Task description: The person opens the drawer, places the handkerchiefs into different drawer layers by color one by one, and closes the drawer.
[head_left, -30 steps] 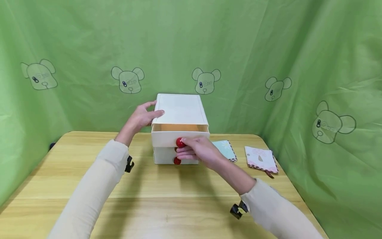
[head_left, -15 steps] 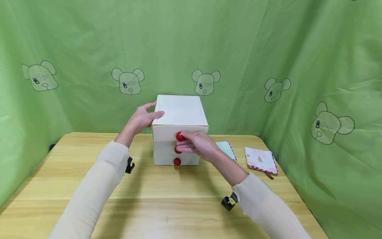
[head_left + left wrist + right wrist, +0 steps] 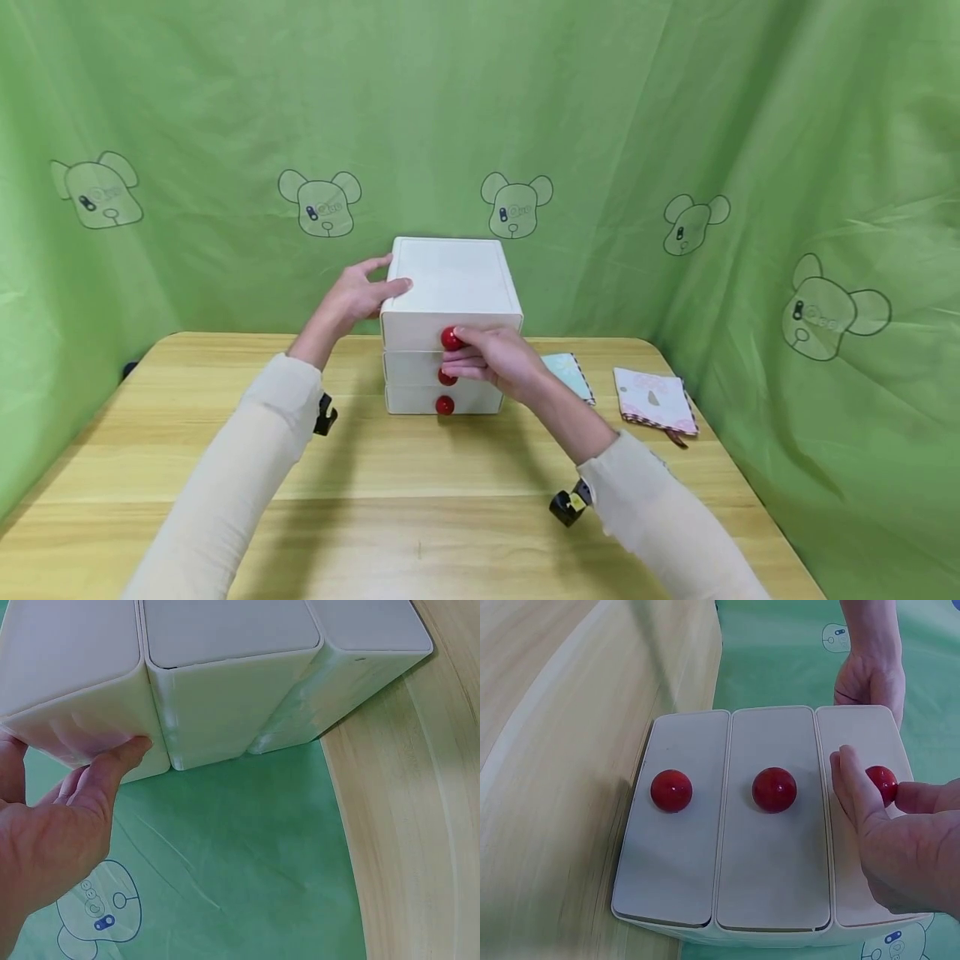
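A white drawer cabinet (image 3: pixel 453 271) with three stacked drawers stands at the back of the table, every drawer closed flush. Each front bears a round red knob. My right hand (image 3: pixel 498 358) pinches the top red knob (image 3: pixel 883 784) between thumb and fingers, its other fingers reaching down by the middle knob (image 3: pixel 774 790). The bottom knob (image 3: pixel 671 790) is untouched. My left hand (image 3: pixel 356 292) braces the cabinet's upper left edge, thumb lying on the top and fingers against the side. In the left wrist view, fingers of the left hand (image 3: pixel 60 832) press the side wall of the top drawer section.
To the right of the cabinet lie a light blue cloth square (image 3: pixel 568 377), partly hidden, and a pink-and-white cloth square (image 3: pixel 655 400), both with checked trim. A green curtain (image 3: pixel 420 108) hangs close behind and beside the wooden table (image 3: pixel 405 508).
The top drawer, partly pulled out a second ago, has slid back into the cabinet until closed. My right hand moved away from me with its knob; the left stayed put.
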{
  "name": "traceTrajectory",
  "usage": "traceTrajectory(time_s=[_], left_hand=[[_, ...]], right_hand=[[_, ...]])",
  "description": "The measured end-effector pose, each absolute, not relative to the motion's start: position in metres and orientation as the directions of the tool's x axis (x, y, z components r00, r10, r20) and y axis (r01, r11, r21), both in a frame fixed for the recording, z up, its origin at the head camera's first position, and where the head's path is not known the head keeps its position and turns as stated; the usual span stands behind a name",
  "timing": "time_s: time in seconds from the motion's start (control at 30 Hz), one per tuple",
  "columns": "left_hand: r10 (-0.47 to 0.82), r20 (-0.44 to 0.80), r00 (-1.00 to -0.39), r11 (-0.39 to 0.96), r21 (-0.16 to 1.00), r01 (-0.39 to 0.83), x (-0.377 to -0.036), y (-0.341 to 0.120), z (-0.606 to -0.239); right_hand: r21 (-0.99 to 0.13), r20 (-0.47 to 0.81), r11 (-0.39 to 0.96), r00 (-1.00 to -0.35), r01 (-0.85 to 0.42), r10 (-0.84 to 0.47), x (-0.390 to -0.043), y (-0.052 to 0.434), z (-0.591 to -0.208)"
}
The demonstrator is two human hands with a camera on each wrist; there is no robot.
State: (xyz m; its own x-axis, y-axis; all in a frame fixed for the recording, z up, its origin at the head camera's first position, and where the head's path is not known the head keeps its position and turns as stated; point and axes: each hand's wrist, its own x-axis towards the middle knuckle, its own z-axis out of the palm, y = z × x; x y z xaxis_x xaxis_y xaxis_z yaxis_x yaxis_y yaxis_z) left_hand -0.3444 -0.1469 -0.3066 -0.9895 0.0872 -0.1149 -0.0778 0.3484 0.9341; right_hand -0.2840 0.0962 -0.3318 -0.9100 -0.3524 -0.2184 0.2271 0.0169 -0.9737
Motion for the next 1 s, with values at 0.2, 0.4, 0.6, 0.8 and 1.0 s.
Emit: traceTrajectory(time_s=[0.2, 0.4, 0.6, 0.8, 1.0], left_hand=[[0.080, -0.114, -0.990, 0.363, 0.929, -0.078, -0.345, -0.148, -0.308], [0.085, -0.104, -0.991, 0.362, 0.930, -0.067, -0.345, -0.147, -0.308], [0.081, -0.103, -0.991, 0.353, 0.933, -0.068, -0.346, -0.147, -0.307], [0.080, -0.108, -0.991, 0.353, 0.933, -0.074, -0.345, -0.147, -0.307], [0.074, -0.109, -0.991, 0.352, 0.933, -0.076, -0.345, -0.147, -0.307]], right_hand=[[-0.977, -0.214, 0.076, -0.895, 0.200, -0.392, -0.280, 0.100, -0.333], [-0.974, -0.226, 0.131, -0.870, 0.187, -0.439, -0.274, 0.111, -0.340], [-0.961, -0.273, 0.173, -0.858, 0.218, -0.435, -0.278, 0.117, -0.358], [-0.948, -0.317, 0.174, -0.844, 0.266, -0.433, -0.285, 0.114, -0.377], [-0.940, -0.339, 0.117, -0.835, 0.321, -0.434, -0.289, 0.106, -0.389]])
